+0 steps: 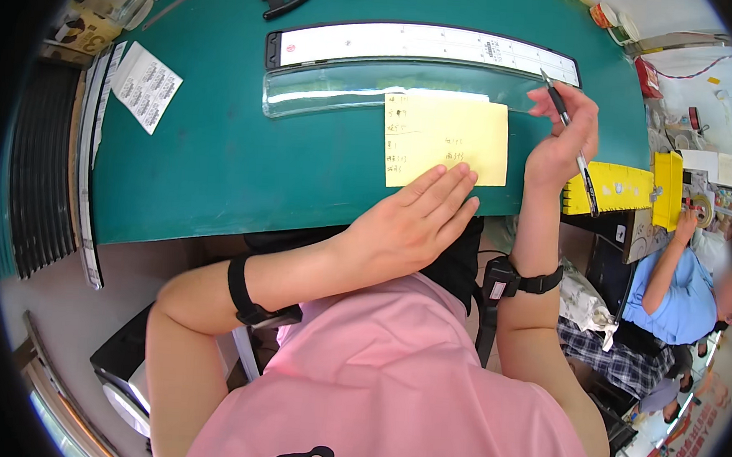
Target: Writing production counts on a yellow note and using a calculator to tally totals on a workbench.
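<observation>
Green worktop (243,187) takes up most of the upper half of the frame, and the main thing on it is a yellow note (442,141) just right of centre, with some handwriting on it. The left hand (408,223) is palm down on the note's lower edge, fingers stretched out pretty flat, not gripping anything as far as I can see. Over at centre right, the right hand (562,148) is off to the side of the note, fingers curled in around a pen (586,177). Its pointed end aims to the upper left and overlaps the right end of a long white strip (427,48); can't tell if they touch. Just below that strip there's a clear cover (332,97), with the top of the note overlapping it. Black pliers (283,1) sit near the top edge, and a white printed sheet (150,88) is at upper left. Far right you get a yellow bracket (611,189), plus a co-worker in a blue shirt (676,289) further back.
</observation>
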Motion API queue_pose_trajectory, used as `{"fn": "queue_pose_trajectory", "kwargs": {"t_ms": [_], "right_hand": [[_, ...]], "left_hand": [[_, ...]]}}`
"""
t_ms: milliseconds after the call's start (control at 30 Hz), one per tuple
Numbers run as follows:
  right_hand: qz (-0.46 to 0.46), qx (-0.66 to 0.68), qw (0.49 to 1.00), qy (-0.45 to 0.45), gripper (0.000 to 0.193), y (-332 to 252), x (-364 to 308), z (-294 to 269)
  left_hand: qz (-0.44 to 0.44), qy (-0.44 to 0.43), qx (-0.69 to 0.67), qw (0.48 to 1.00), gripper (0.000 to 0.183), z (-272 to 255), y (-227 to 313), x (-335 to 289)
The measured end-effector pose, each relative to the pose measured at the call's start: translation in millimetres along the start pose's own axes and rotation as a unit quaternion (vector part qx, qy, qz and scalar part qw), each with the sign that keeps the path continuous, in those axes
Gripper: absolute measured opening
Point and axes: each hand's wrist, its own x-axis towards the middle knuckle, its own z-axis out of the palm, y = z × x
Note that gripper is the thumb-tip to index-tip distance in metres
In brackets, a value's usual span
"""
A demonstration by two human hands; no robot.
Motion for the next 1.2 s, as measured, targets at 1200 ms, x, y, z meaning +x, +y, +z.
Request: {"fn": "queue_pose_trajectory", "kwargs": {"t_ms": [1200], "right_hand": [[0.097,-0.178,0.975,-0.094,0.044,-27.8,-47.1,18.7]], "left_hand": [[0.043,-0.092,0.109,0.989,0.052,1.3,2.0,5.0]]}}
